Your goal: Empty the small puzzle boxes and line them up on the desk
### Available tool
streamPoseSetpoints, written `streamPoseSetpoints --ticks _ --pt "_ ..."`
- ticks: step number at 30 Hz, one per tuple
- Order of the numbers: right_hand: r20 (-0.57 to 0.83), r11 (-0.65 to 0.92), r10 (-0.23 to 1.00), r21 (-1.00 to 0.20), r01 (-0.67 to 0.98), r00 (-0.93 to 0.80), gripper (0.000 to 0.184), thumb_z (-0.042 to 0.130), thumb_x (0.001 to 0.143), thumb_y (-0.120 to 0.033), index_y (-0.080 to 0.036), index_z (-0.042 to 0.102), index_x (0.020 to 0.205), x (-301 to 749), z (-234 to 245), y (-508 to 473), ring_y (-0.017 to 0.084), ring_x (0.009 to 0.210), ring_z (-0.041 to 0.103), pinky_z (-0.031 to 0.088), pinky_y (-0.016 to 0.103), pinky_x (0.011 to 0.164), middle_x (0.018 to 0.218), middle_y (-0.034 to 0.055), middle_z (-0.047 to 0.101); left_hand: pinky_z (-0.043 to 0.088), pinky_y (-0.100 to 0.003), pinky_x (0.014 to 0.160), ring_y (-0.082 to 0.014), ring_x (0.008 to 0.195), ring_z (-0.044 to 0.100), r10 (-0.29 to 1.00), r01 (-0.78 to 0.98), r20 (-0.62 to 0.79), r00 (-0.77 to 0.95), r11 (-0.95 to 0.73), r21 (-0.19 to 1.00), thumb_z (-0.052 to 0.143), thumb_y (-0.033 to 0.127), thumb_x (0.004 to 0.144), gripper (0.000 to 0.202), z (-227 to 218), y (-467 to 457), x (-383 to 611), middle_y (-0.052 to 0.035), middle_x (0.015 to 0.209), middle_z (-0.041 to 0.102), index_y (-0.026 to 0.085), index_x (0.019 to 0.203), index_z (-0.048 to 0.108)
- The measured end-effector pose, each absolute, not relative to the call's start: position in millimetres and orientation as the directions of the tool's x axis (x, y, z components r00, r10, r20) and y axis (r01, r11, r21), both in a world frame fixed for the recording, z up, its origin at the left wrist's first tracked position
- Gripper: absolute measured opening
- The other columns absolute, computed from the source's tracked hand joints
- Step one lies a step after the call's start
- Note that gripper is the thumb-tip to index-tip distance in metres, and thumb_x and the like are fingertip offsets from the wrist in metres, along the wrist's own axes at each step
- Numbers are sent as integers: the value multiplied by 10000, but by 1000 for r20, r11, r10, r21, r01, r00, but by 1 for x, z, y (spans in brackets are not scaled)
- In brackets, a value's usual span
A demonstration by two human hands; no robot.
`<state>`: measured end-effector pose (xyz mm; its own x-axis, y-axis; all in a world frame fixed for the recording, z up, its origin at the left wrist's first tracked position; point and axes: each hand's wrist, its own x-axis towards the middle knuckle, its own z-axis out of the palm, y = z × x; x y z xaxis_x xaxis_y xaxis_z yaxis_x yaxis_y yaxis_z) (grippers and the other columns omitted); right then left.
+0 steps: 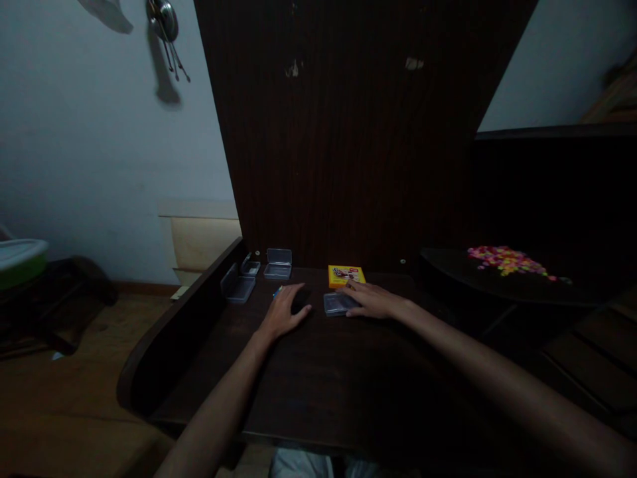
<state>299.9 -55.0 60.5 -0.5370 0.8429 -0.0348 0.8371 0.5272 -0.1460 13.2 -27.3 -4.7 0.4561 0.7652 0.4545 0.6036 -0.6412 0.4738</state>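
My left hand [283, 312] lies on the dark wooden table [318, 392], fingers stretched forward and apart, with a small blue thing just showing at its fingertips. My right hand [371, 300] rests flat with its fingers on a small clear plastic case [337, 304] that lies shut on the table. Right behind that case is a small yellow box [346, 275]. Two more clear cases stand open further left: one [278, 263] near the back board, another [239, 285] by the table's raised left edge.
A tall dark board [348, 133] stands behind the table. On a dark shelf at the right lies a heap of small colourful pieces [505, 260]. Metal utensils [166, 30] hang on the white wall. A green-and-white tub [20, 260] sits low at the left.
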Motion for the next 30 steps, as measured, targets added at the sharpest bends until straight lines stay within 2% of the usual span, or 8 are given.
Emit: streamPoseSetpoints --ticks 3,6,11,14,16,21,25,30 --pt "-44 571 811 -158 806 -583 564 682 856 -355 -273 513 1388 289 57 -63 314 1188 567 476 450 993 1311 125 558 367 -474 1135 -293 1352 446 756 550 366 542 -649 526 696 496 798 851 -4 -40 23 -141 1478 451 206 1498 308" --pt "-25 615 781 -139 776 -623 530 666 870 -353 -258 529 1373 280 51 -68 307 1156 581 497 455 965 1280 136 568 371 -482 1125 -316 1350 441 746 548 293 598 -647 530 738 556 737 968 -5 -44 29 -148 1484 442 203 1513 279" --pt "105 687 725 -32 726 -681 503 675 846 -295 -185 570 1326 266 40 -71 330 1276 493 442 489 1045 1368 176 533 354 -478 1130 -301 1291 476 713 555 318 626 -693 461 725 478 776 777 -7 -42 31 -116 1408 526 216 1437 411" --pt "130 731 671 50 681 -730 458 647 858 -273 -151 584 1295 257 36 -69 316 1318 474 432 461 1069 1419 187 507 342 -490 1135 -299 1271 493 702 547 332 630 -705 452 703 451 803 670 -11 -41 32 -112 1350 568 212 1384 470" --pt "108 751 635 150 644 -765 461 622 878 -264 -135 562 1316 251 34 -68 315 1283 521 465 448 1036 1404 201 526 382 -476 1106 -297 1251 511 704 527 336 626 -699 484 699 441 808 638 -14 -40 32 -118 1320 579 206 1363 491" --pt "50 735 560 431 524 -827 572 635 895 -336 -45 487 1364 239 22 -64 366 1207 586 513 455 963 1326 301 554 432 -448 1060 -286 1196 552 700 446 372 610 -691 569 719 360 785 574 -18 -34 30 -124 1246 609 188 1305 546" --pt "46 713 508 538 450 -860 526 563 942 -334 -87 456 1394 241 13 -58 355 1158 623 542 447 908 1312 295 568 443 -436 1049 -273 1172 580 727 389 386 568 -650 653 729 286 748 584 -21 -29 29 -120 1263 618 188 1296 551" --pt "76 691 443 606 394 -893 431 453 980 -226 -93 460 1390 245 9 -53 324 1102 659 567 429 851 1245 281 617 449 -429 1043 -277 1186 584 761 328 356 542 -583 744 740 268 717 624 -24 -25 29 -142 1293 611 163 1299 542"
